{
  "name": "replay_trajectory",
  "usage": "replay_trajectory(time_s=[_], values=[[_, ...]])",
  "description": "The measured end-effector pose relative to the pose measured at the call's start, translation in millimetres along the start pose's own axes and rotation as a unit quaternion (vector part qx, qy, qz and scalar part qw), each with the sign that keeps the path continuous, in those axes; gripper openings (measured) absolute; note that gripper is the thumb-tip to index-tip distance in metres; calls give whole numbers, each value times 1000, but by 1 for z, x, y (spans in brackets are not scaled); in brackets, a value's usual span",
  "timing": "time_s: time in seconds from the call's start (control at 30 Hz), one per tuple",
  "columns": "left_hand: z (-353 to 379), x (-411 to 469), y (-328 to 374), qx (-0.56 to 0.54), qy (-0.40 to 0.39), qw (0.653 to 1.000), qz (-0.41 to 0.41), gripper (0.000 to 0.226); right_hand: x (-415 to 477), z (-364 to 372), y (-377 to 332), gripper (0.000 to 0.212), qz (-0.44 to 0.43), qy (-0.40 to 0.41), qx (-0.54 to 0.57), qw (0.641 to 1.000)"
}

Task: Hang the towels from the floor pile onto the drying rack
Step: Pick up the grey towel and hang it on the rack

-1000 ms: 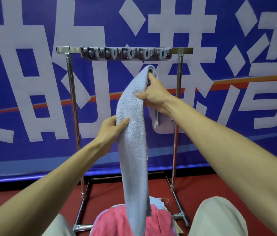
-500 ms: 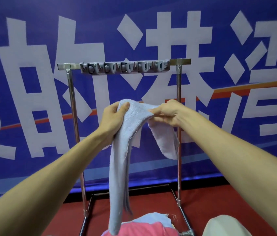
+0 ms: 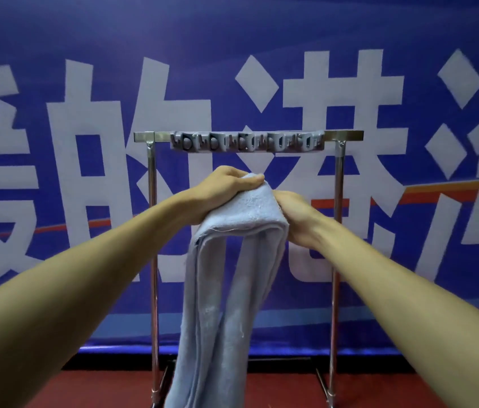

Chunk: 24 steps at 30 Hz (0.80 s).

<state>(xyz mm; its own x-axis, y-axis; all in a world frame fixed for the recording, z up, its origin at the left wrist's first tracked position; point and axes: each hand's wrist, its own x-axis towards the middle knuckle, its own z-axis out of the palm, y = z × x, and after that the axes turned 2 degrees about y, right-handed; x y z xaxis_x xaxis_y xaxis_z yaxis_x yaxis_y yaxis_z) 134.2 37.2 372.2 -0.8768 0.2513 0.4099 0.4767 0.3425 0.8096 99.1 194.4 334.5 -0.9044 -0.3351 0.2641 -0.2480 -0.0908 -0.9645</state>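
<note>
Head view: the rack (image 3: 152, 260) stands straight ahead, its top bar above both hands and a post on either side; the gap between the posts is open below the bar; the bar's two ends are bare. A grey clip strip (image 3: 247, 141) takes up the middle of the bar, directly over the hands. Behind the rack hangs a blue banner (image 3: 85, 83) with large white characters; red floor (image 3: 276, 390) shows at the bottom, where the rack's feet run out of frame.

The towel (image 3: 226, 290), pale blue, is held up in front of the rack, below the strip and apart from it, midway between the posts. The left hand (image 3: 223, 187) grips its bunched top, thumb laid over the crest; the right hand (image 3: 294, 213) holds the other side, its fingers tucked behind the cloth and hidden. The towel is doubled over at the top; its long axis runs nearly straight down, leaning slightly left; two folded lengths hang side by side, their ends passing the lower edge of the frame.
</note>
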Motion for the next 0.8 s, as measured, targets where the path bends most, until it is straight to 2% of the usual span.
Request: replay_trajectory(time_s=[0.07,0.17,0.27,0.33,0.4,0.43,0.53,0.67,0.73,0.8], values=[[-12,3,6,-3,-5,1000,-10,28,7,5,-1,36,21,-60,53,997],[-32,5,11,-11,-12,999,-33,22,15,2,-5,55,46,-148,82,985],[-51,6,8,-12,-39,997,-59,22,22,8,-16,35,44,-203,36,977],[-60,7,2,-14,-40,997,-68,27,30,12,-21,33,15,-222,74,972],[-67,10,-9,-42,-14,996,-72,45,38,19,-28,36,-4,-233,123,965],[-69,11,-15,-62,-4,995,-74,50,44,23,-32,39,-10,-225,135,965],[-79,11,-34,-112,-1,991,-71,40,60,31,-41,40,-46,-163,164,972],[-96,10,-57,-138,-56,987,-62,26,90,37,-45,27,-86,-64,171,979],[-104,11,-66,-149,-82,983,-63,24,102,45,-44,29,-93,-61,180,977],[-110,16,-72,-171,-73,981,-47,22,113,54,-40,32,-97,-87,203,970]])
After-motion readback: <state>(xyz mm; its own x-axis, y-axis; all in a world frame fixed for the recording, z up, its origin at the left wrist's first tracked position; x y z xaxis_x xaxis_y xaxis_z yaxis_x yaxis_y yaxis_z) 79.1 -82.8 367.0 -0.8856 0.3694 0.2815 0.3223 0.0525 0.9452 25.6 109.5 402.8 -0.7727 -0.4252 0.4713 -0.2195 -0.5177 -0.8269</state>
